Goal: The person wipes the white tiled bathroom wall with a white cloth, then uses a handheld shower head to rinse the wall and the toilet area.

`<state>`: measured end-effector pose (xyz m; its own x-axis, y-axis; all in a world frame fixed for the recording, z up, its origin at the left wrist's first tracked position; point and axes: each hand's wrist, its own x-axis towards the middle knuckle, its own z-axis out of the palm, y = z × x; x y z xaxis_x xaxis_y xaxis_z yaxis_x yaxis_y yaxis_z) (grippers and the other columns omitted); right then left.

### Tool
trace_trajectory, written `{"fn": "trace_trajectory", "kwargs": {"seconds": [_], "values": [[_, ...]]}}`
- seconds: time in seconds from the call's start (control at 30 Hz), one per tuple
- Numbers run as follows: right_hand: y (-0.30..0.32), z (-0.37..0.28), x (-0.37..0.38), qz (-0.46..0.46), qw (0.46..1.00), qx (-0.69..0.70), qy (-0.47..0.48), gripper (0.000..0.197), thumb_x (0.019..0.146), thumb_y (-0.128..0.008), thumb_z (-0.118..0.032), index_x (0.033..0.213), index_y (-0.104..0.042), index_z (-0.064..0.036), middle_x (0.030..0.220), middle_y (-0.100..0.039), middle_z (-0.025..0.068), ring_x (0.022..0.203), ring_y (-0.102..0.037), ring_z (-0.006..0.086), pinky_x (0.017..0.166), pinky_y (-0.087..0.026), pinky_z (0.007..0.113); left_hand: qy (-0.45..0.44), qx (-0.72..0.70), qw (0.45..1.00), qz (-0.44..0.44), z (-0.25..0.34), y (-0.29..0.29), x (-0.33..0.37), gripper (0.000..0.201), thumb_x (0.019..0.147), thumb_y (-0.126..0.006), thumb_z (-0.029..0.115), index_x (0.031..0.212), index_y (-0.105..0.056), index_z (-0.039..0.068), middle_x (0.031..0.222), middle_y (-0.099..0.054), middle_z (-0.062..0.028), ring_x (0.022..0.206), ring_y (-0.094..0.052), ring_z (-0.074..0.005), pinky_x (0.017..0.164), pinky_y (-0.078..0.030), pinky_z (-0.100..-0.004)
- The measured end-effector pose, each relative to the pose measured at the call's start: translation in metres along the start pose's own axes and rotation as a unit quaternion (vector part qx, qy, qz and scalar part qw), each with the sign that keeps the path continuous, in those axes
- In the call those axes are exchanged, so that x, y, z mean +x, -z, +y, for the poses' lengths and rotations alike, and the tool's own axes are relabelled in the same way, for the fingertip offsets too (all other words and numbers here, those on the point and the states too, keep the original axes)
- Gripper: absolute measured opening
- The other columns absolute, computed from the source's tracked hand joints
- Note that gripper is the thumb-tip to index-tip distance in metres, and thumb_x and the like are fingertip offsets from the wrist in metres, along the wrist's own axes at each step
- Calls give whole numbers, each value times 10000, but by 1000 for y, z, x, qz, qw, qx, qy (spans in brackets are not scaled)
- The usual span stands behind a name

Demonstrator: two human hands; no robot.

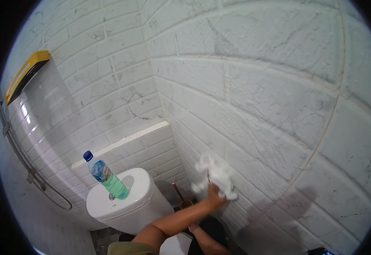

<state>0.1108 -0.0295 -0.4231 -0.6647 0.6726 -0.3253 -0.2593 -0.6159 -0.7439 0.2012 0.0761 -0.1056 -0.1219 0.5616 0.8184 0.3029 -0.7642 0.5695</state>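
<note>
My left hand (pixel 216 196) reaches across to the right, its fingers closed on a crumpled white cloth (pixel 220 173). The cloth lies against the white brick-patterned wall (pixel 253 140) on the right, and its edges look smeared by motion. Under the left forearm, my right forearm (pixel 208 243) comes up from the lower edge; its hand is mostly hidden, so its fingers do not show. Left of the arms, a clear plastic bottle (pixel 109 178) with green liquid and a blue cap stands on the lid of the white toilet tank (pixel 140 187).
A stick handle (pixel 178 192) rises beside a small brownish round container (pixel 186 204) between tank and wall. A low ledge (pixel 130 138) runs behind the tank. At left are a yellow-and-black wall fitting (pixel 26 76) and a grey hose (pixel 19 155). The white toilet lid (pixel 175 245) shows below.
</note>
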Motion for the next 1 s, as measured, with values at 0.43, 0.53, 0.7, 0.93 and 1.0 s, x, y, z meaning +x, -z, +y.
{"fn": "trace_trajectory", "kwargs": {"seconds": [0.43, 0.53, 0.7, 0.93, 1.0], "values": [[-23, -102, -66, -5, 988, -64, -141, 345, 829, -650, -409, 1033, -582, -138, 963, -633, 10, 766, -594, 131, 726, -494, 321, -162, 144, 961, 171, 68, 94, 271, 678, 992, -426, 373, 1483, -93, 46, 1492, -220, -200, 1314, -328, -285, 1073, -283, -374], [-26, -98, -65, -4, 986, -73, -147, 340, 829, -653, -406, 1022, -581, -136, 957, -636, 4, 742, -594, 130, 708, -497, 322, -97, 161, 964, 187, 25, 102, 237, 712, 995, -419, 373, 1491, -29, 44, 1484, -230, -213, 1301, -346, -292, 1071, -283, -375], [-23, -90, -59, 8, 987, -81, -140, 380, 811, -675, -432, 1029, -599, -130, 887, -623, -5, 671, -572, 127, 637, -470, 307, 23, 132, 978, 161, -34, 66, 85, 786, 984, -434, 392, 1483, 43, 16, 1473, -259, -233, 1325, -318, -331, 1094, -241, -420], [-21, -86, -69, 14, 987, -108, -122, 429, 803, -687, -437, 1052, -585, -103, 919, -622, 18, 673, -579, 131, 624, -482, 319, -263, 208, 942, 9, 41, 17, 118, 830, 907, -562, 313, 1479, -53, -6, 1519, -97, -241, 1380, -209, -382, 1108, -196, -462], [-13, -86, -65, 10, 989, -107, -101, 455, 801, -689, -439, 1078, -583, -93, 950, -621, 31, 690, -578, 133, 631, -486, 321, -342, 195, 919, 24, 109, 4, 190, 794, 884, -564, 335, 1476, -127, 39, 1496, -162, -260, 1369, -231, -409, 1091, -229, -481]]}}
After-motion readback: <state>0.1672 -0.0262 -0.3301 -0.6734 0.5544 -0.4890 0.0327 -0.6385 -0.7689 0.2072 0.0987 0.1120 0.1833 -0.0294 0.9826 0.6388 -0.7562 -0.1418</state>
